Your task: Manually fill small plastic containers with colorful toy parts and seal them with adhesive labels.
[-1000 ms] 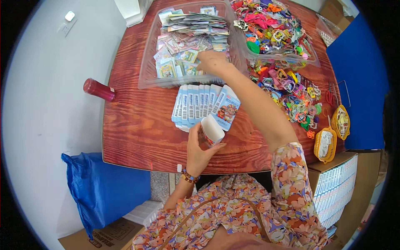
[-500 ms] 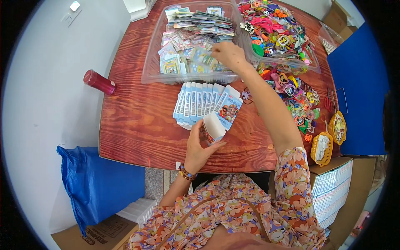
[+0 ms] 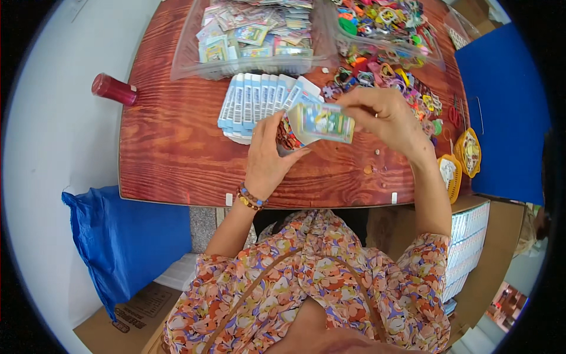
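My right hand [image 3: 386,115] pinches a small colourful card [image 3: 323,121] by its right end, just above the wooden table [image 3: 171,153]. My left hand [image 3: 268,156] holds a small white sleeve [image 3: 298,137] against the card's left end, thumb up. Right behind both hands lies a fanned row of blue and white cards [image 3: 250,103]. Further back sits a clear bag of colourful cards [image 3: 247,35].
A clear bag of bright trinkets [image 3: 383,20] lies at the back right, with loose trinkets [image 3: 413,88] spilled beside it. A red cylinder [image 3: 112,88] lies at the left edge. Two yellow items [image 3: 463,159] and stacked white boxes [image 3: 466,248] are at right, a blue bag [image 3: 124,242] at lower left.
My right hand drew back from the clear bag of cards with a colourful card in it and met my left hand, which kept hold of the white sleeve.
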Tool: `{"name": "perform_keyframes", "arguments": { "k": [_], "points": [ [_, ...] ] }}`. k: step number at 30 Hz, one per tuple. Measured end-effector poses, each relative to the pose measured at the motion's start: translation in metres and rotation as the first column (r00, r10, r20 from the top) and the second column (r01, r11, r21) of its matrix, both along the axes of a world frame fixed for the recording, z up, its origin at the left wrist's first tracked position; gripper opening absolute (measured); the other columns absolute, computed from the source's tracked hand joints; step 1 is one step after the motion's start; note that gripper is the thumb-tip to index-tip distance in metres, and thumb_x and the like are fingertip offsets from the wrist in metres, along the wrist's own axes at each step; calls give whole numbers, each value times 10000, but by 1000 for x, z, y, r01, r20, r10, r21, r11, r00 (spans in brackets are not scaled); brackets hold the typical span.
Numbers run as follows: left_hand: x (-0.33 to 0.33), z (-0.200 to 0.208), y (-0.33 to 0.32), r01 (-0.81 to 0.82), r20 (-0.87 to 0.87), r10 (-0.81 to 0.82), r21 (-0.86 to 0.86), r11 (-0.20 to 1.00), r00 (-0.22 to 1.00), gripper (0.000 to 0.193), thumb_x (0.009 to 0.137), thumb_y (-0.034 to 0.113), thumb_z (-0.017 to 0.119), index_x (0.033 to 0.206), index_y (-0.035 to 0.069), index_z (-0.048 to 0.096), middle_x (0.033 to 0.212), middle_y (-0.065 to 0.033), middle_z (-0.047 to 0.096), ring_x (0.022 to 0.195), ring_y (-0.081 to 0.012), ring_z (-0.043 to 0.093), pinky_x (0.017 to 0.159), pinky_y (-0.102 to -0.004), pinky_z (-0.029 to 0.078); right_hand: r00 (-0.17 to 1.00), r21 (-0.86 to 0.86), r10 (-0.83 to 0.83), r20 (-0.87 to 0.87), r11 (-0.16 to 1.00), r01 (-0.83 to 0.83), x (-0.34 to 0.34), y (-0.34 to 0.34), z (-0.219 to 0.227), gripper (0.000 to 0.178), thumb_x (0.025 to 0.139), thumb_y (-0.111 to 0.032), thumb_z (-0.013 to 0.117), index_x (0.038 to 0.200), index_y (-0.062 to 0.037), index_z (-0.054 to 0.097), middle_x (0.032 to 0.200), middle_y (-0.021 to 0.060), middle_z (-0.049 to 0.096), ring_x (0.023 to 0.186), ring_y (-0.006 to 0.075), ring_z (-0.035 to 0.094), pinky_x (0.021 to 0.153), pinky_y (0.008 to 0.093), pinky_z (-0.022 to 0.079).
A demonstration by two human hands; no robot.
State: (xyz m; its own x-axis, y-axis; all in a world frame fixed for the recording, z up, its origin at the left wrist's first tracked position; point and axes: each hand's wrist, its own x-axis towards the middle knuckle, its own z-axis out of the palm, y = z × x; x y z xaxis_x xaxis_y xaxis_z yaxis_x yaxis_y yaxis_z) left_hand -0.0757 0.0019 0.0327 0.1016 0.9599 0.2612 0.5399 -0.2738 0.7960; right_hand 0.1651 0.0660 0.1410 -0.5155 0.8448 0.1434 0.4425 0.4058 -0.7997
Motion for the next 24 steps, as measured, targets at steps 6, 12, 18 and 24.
{"name": "perform_keyframes", "arguments": {
  "k": [6,12,18,24],
  "points": [
    [21,8,-3,140,-174,-125,77,987,977,854,685,179,875,1411,53,443,1285,-173,497,1170,-369,515,977,-441,469,982,176,44,184,981,-77,16,-20,-1,147,851,-11,650,989,20,688,840,164,686,747,292,676,676,350,526],
    [42,-2,-4,209,-217,-183,104,972,959,869,686,196,874,1426,65,437,1276,-193,499,1163,-388,514,977,-452,467,965,109,8,262,993,-38,14,-22,-14,236,885,-101,644,1097,1,666,861,183,692,758,335,681,681,390,532],
    [37,-10,-3,144,-188,-129,65,987,974,860,695,242,876,1409,46,439,1238,-194,522,1129,-393,533,940,-459,478,904,-20,-426,38,904,427,67,-15,-36,243,949,-200,643,1114,-27,686,792,47,691,672,112,670,550,244,491],
    [47,-19,-9,195,-128,-196,-20,981,972,850,698,301,876,1379,17,455,1181,-182,556,1083,-363,566,906,-437,491,800,-118,-533,277,807,579,105,4,-136,185,924,-181,629,1015,-29,681,819,92,703,708,193,686,616,323,517]
  ]
}}
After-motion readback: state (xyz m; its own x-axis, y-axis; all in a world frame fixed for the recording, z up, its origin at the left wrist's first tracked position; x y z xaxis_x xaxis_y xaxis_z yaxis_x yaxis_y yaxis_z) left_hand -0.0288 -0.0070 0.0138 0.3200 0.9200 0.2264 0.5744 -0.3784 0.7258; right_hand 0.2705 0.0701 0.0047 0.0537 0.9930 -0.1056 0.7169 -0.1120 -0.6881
